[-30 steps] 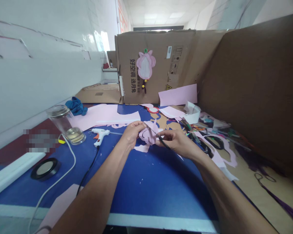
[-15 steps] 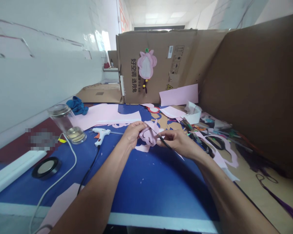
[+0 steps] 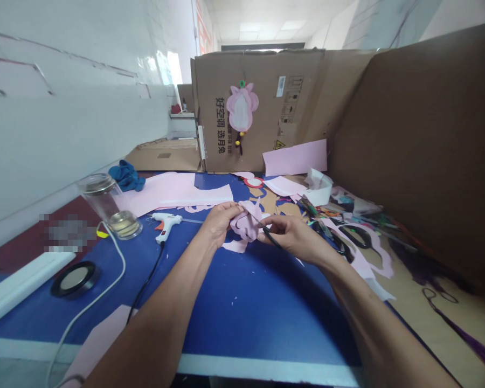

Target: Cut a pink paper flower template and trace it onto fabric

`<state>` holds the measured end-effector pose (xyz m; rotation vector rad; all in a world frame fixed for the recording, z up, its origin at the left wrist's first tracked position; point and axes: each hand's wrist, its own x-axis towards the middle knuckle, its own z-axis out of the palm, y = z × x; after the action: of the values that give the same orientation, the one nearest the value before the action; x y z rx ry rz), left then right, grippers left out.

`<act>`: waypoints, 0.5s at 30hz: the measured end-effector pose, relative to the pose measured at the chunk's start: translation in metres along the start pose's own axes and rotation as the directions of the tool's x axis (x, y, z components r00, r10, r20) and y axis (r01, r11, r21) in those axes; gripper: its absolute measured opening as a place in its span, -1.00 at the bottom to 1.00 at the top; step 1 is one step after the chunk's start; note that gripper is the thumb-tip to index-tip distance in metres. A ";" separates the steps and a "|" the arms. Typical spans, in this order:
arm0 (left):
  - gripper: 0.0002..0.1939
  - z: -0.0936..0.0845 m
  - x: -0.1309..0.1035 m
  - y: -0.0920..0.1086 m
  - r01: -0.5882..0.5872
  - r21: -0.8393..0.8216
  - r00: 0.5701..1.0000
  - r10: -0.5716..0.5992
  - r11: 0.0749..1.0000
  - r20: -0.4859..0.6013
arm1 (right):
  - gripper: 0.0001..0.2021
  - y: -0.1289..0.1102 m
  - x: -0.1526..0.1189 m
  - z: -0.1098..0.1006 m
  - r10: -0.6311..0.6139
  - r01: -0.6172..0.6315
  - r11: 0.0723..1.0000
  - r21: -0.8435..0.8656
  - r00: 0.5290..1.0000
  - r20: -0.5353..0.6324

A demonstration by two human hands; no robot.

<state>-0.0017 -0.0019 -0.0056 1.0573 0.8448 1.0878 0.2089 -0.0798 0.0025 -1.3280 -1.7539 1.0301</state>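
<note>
A pink cut-out piece (image 3: 246, 223), with curved edges and slits, is pinched at its upper left by my left hand (image 3: 221, 221). My right hand (image 3: 285, 234) is closed around a dark-handled cutting tool (image 3: 271, 237), whose thin blade lies against the pink piece. Whether the tool is scissors or a knife is hard to tell. Just below the piece, a pink scrap (image 3: 235, 246) rests on the blue table surface (image 3: 234, 323).
A white glue gun (image 3: 167, 223), a glass jar (image 3: 123, 221) and a black tape roll (image 3: 73, 278) lie left. Pink sheets (image 3: 173, 188) are behind. Scraps and tools clutter the right, beside scissors (image 3: 438, 295). A cardboard box (image 3: 267, 108) stands at the back.
The tool in my right hand has shifted slightly against the pink piece. My left hand keeps its hold, and the whole view has moved a little.
</note>
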 end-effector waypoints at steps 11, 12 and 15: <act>-0.80 0.000 0.000 0.001 0.002 0.006 1.000 -0.003 1.000 0.010 | -0.53 0.002 0.000 0.000 -0.011 0.011 1.000 -0.023 1.000 -0.021; -0.80 -0.001 0.000 0.001 0.003 0.006 1.000 -0.003 1.000 0.012 | -0.53 0.002 0.000 0.000 -0.013 0.012 1.000 -0.027 1.000 -0.020; -0.81 0.000 0.000 0.001 0.005 0.008 1.000 -0.005 1.000 0.013 | -0.53 0.002 0.000 -0.001 -0.015 0.015 0.999 -0.038 1.000 -0.016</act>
<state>-0.0025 -0.0022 -0.0047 1.0669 0.8420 1.0732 0.2106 -0.0788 0.0007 -1.3408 -1.7769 0.9798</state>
